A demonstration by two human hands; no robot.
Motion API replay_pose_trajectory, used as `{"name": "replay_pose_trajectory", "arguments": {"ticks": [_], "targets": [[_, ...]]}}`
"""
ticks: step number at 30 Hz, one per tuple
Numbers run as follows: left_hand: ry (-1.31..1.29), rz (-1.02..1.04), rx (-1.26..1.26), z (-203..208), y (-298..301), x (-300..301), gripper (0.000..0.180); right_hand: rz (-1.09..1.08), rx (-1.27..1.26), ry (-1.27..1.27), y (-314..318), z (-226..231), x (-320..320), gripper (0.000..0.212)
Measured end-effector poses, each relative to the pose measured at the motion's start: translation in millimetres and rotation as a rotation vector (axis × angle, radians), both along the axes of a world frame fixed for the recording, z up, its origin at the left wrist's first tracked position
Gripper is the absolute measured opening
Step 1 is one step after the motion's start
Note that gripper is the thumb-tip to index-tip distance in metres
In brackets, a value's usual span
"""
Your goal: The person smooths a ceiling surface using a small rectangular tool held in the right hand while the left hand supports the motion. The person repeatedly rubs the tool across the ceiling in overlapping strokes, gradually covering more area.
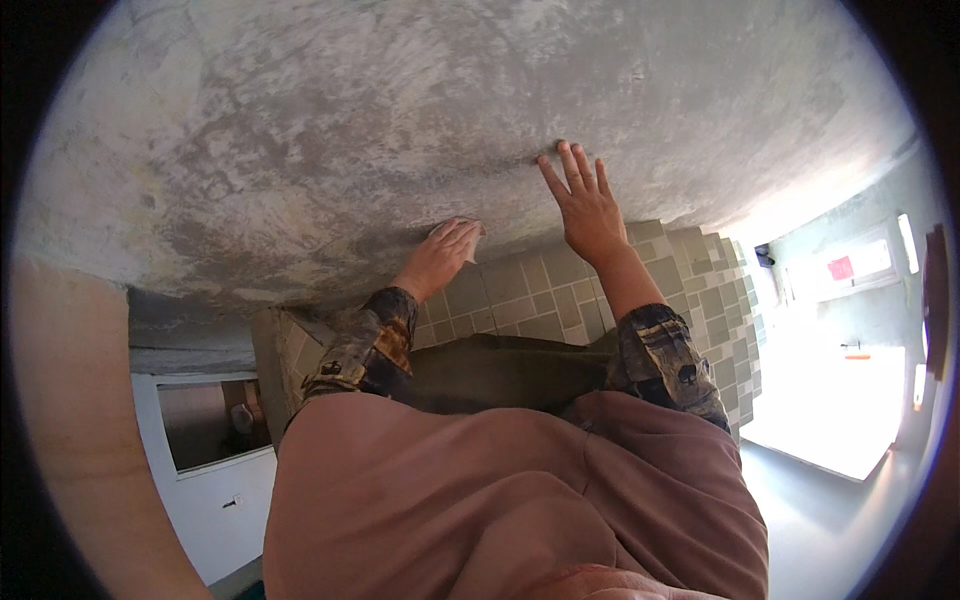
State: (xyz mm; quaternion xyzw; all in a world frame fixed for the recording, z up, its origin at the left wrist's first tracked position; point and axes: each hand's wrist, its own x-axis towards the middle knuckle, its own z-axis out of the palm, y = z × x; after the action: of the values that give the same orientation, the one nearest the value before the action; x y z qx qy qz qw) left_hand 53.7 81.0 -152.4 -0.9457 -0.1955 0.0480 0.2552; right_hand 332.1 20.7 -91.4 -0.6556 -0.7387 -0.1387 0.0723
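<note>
A grey plastered wall (400, 120), mottled with pale and dark patches, rises in front of me. Against its lower part my left hand (445, 252) presses a small, thin, pale sheet (474, 243); most of the sheet is hidden under the fingers, and its material cannot be made out. Higher up and to the right, my right hand (588, 205) is open, its spread fingertips resting on the plaster with nothing in them. Patterned cuffs cover both forearms.
Below the wall is a floor of grey-green tiles (540, 280). A white door (215, 500) with a dark pane stands at the lower left, beside a beige wall edge (70, 400). Bright light fills a room with a window (850, 265) on the right.
</note>
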Motion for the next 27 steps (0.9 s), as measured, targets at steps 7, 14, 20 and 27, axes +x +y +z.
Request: {"name": "replay_pose_trajectory", "arguments": {"ticks": [7, 14, 20, 27], "targets": [[-0.131, 0.011, 0.027, 13, 3, 12, 0.042, 0.016, 0.023, 0.037, 0, -1, 0, 0.081], [-0.215, 0.026, -0.115, 22, 0, 17, 0.040, 0.030, 0.051, 0.048, 1, -3, 1, 0.080], [-0.329, 0.006, -0.163, 35, 2, 23, 0.036, 0.018, 0.025, 0.025, 1, -3, 0, 0.078], [-0.508, 0.033, -0.149, 57, -6, 33, 0.036, 0.032, -0.022, 0.034, 0, 0, -1, 0.087]]}}
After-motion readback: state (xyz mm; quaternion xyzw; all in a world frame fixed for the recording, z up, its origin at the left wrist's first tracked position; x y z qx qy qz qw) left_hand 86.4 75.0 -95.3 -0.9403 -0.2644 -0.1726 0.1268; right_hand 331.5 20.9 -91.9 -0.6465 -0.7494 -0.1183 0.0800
